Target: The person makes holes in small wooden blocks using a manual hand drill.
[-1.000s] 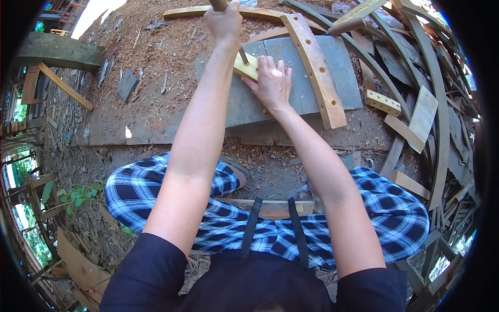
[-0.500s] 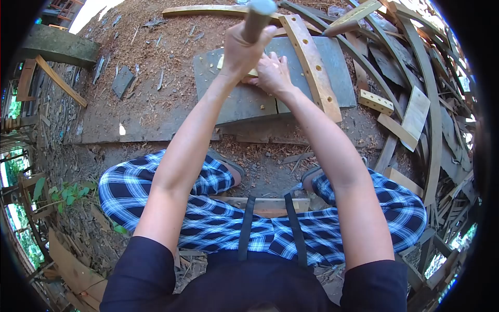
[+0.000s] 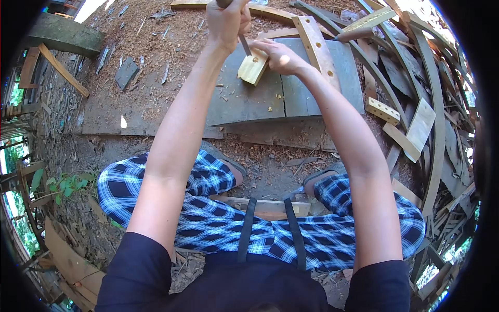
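Observation:
My left hand (image 3: 224, 26) is closed around the handle of a chisel (image 3: 244, 45) near the top edge of the view. The narrow metal blade slants down to a pale yellow wooden block (image 3: 253, 68), close to a round hole in its upper face. My right hand (image 3: 280, 56) grips the far right side of this block, its fingers partly over the end. The block lies tilted on a grey board (image 3: 244, 104). Beside my right hand, a longer plank with several holes (image 3: 318, 52) rests on the same board.
A small drilled block (image 3: 383, 111) and an offcut (image 3: 420, 125) lie to the right, before a heap of wood strips (image 3: 436, 104). Wood chips cover the ground at the left, with a dark flat piece (image 3: 125, 73). A concrete beam (image 3: 65, 35) is at the upper left.
The chisel has tipped over from upright, its handle moving left and its blade now showing. The right hand has shifted slightly right, and more of the wooden block is visible.

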